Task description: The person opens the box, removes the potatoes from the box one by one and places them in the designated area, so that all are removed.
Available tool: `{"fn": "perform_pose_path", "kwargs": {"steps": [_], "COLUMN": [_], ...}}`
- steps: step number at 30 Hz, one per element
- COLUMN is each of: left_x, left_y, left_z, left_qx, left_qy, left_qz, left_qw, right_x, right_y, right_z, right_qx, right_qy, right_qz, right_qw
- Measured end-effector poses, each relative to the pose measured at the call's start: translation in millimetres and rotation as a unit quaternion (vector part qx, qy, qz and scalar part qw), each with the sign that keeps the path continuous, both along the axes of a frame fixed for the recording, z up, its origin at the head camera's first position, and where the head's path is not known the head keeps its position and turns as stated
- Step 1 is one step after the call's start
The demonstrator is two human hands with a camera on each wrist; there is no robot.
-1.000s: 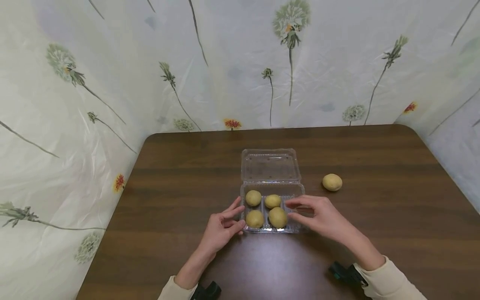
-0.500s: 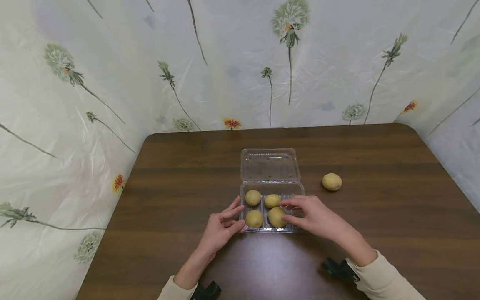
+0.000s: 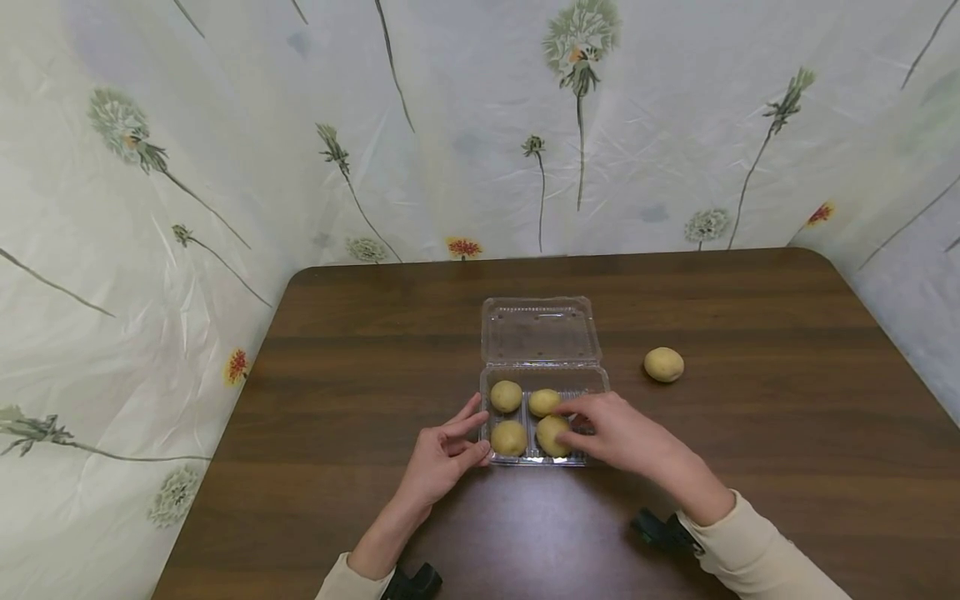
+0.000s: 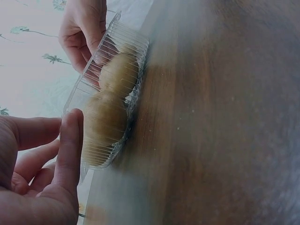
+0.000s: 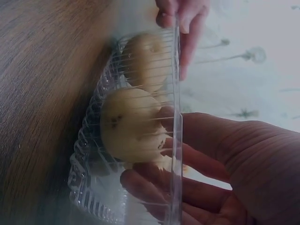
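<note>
A clear plastic clamshell container [image 3: 543, 377] lies open on the table, holding several potatoes. My left hand [image 3: 442, 458] steadies its left side, thumb and fingertips resting along the wall and rim. My right hand [image 3: 618, 433] reaches over the right rim, thumb and fingers around the front right potato [image 5: 129, 129]. Beside that one sit the front left potato [image 3: 509, 437], the back left potato [image 3: 506, 396] and the back right potato [image 3: 543, 403]. Another potato [image 3: 663, 365] lies on the table, right of the container.
The brown wooden table [image 3: 360, 367] has rounded far corners. Behind and left of it hangs a pale sheet [image 3: 450, 125] printed with dandelions. The container's lid [image 3: 538, 329] is folded back toward the far edge.
My right hand has moved left, its thumb and fingers closing in around the front right potato, which has shifted slightly left. The left hand stays in place.
</note>
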State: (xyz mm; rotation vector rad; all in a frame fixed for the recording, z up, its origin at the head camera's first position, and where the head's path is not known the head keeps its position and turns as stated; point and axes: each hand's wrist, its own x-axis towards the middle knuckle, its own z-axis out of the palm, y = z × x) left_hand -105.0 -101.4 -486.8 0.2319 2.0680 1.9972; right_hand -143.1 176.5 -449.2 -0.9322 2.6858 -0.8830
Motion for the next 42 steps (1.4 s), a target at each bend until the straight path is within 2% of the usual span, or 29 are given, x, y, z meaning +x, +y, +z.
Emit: {"fn": "perform_pose_path", "kwargs": {"steps": [11,17,24,36,42], "left_x": [0.4,-1.2,0.1,0.4,0.2], "left_y": [-0.2,0.2,0.6,1.0,0.9], "left_z": [1.0,2.3,2.2,1.4,0.9], "left_qx": [0.006,0.009,0.007,0.013,0.018], "left_qy": [-0.006,-0.005,-0.007,-0.01,-0.012], "left_qz": [-0.003,0.001,-0.001,-0.002,0.0], "left_qw": [1.0,0.9999,0.9999,0.9999,0.9998], "right_x": [-4.7,-8.8,-7.2,-7.1,-6.0], "right_y": [-2.9,-6.7,-10.1,-6.0,-2.5], "right_z": [-0.7,-0.7,-0.6,-5.3,-5.2], "right_qx": [-0.011,-0.009,0.01,-0.015,-0.024], "right_qy": [-0.049,-0.05,-0.066,-0.049,-0.023], "right_qz": [0.024,0.043,0.047,0.057,0.048], "right_qw": [0.9985,0.9978,0.9967,0.997,0.9983]}}
